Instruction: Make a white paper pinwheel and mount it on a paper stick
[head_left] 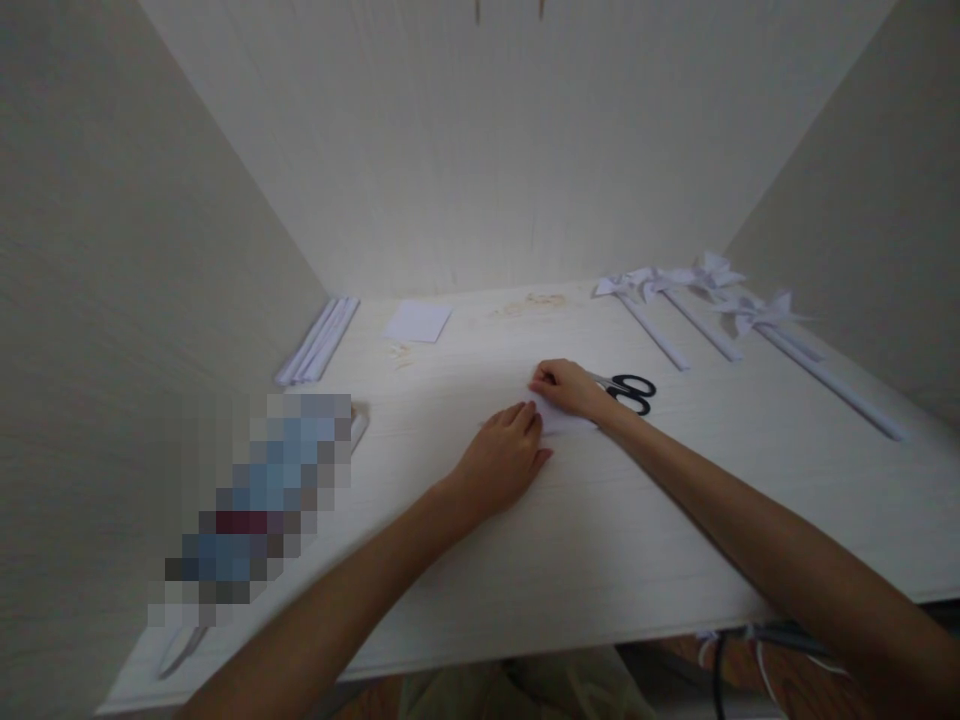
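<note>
At a white, wood-grained desk (600,540) boxed in by pale walls on three sides, both my hands press one small piece of white paper (564,420) flat near the middle of the surface. My left hand (504,455) lies palm down, fingers together, fingertips on the paper's near-left edge. My right hand (568,386) is curled over its far edge, fingers bent on the sheet; whether it pinches a fold, I cannot tell.

One pair of black-handled scissors (628,390) lies just beside my right hand, touching or nearly touching it. Three finished paper pinwheels (705,285) on long white rolled stems rest at the far right, stems angled toward the near-right edge. A bundle of about four white rolled sticks (319,338) lies along the left wall. One square blank sheet (418,321) sits at the back, with a few small pale scraps (400,353) just in front of it.

The broad near half of the desk is bare up to its front edge; a blurred-out patch covers the near-left corner.
</note>
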